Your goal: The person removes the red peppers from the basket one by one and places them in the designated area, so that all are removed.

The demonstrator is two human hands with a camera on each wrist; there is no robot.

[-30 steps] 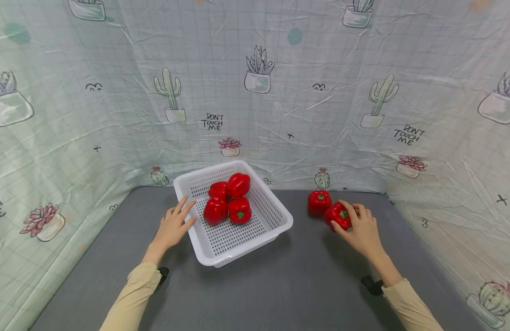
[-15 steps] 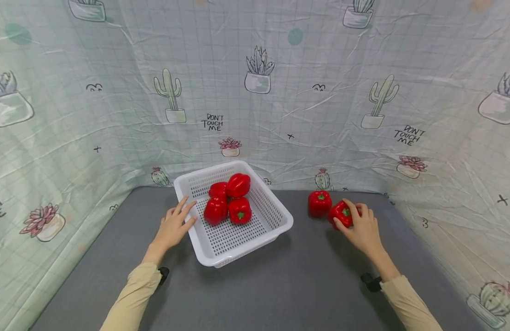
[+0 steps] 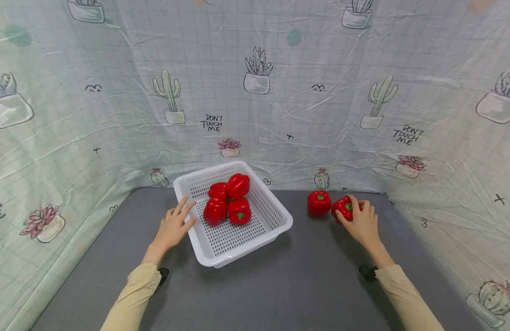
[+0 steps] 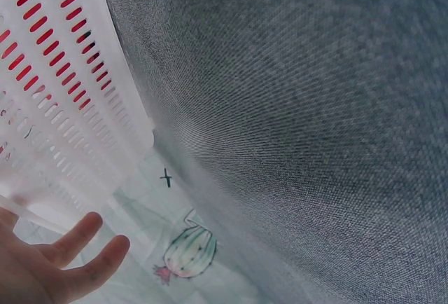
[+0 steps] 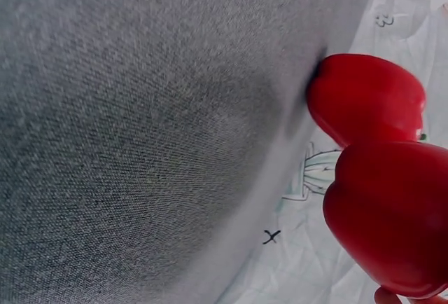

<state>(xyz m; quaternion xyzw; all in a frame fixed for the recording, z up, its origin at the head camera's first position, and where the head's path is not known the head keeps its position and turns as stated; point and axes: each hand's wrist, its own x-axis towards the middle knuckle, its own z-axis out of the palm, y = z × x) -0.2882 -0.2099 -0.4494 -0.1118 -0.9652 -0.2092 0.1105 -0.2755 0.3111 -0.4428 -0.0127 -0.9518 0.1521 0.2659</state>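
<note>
In the head view my right hand [image 3: 365, 225] grips a red bell pepper [image 3: 342, 209], thumb on the near side and fingers over its far side. The right wrist view shows this bell pepper [image 5: 395, 216] large, with a fingertip at its lower edge. Just left of it a second red bell pepper [image 3: 319, 203] stands on the grey table, green stem up. My left hand [image 3: 172, 228] rests on the left rim of a white perforated basket [image 3: 238, 252], fingers spread and loosely extended. Several red bell peppers [image 3: 215, 211] lie inside the basket, toward its back half.
The grey table [image 3: 255, 294] ends at the back against a hanging cloth [image 3: 288, 110] printed with cacti, which also runs along both sides. A stretch of table separates the basket from the two peppers at right. Both wrists wear black bands.
My right hand has shifted the gripped bell pepper slightly right and back, opening a gap to the pepper beside it. The left hand and basket stay in place.
</note>
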